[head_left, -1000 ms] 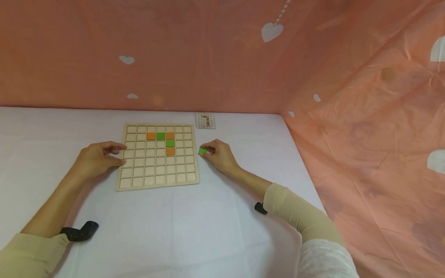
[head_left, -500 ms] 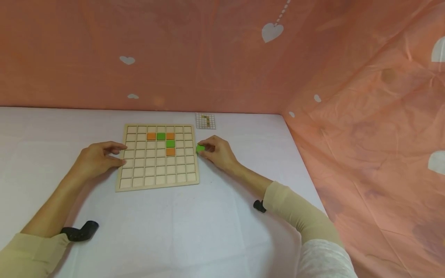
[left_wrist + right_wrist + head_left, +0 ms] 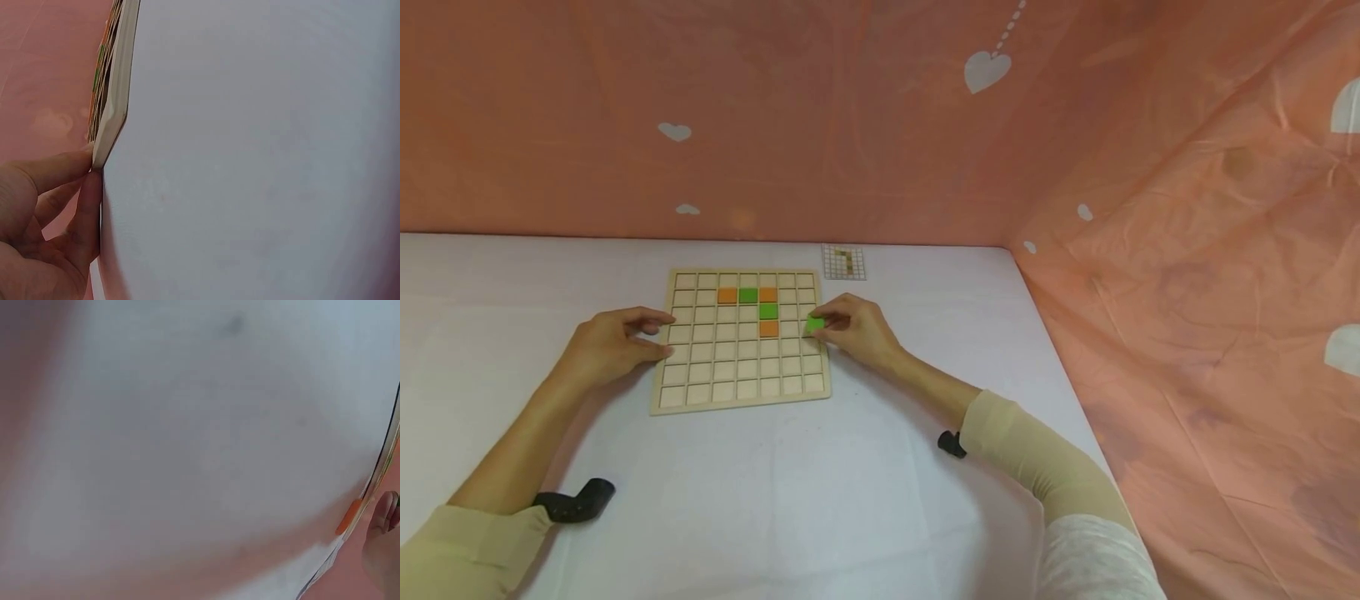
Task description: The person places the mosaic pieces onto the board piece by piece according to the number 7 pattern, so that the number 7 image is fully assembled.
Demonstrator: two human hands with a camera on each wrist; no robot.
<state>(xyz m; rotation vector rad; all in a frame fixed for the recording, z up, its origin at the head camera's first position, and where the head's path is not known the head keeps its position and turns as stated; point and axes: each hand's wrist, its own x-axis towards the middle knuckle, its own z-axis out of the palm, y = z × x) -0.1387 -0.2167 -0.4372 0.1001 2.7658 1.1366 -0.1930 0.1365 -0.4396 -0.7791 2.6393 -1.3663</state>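
A wooden grid board lies on the white-covered table. Orange and green square tiles sit in its upper cells, three in a row with an orange tile at the left end, and two below the right end. My right hand pinches another green tile between thumb and fingers, over the board's right edge. At the board's left edge rests my left hand, thumb and fingertips spread along the rim. The left wrist view shows those fingertips right at the edge of the board.
Behind the board's right corner lies a small pattern card with a printed grid. An orange piece shows beside the board in the right wrist view. An orange cloth with white hearts stands behind the table and along its right side.
My right hand has moved left with the green tile, from beside the board to over its right edge. The left hand has stayed in place.
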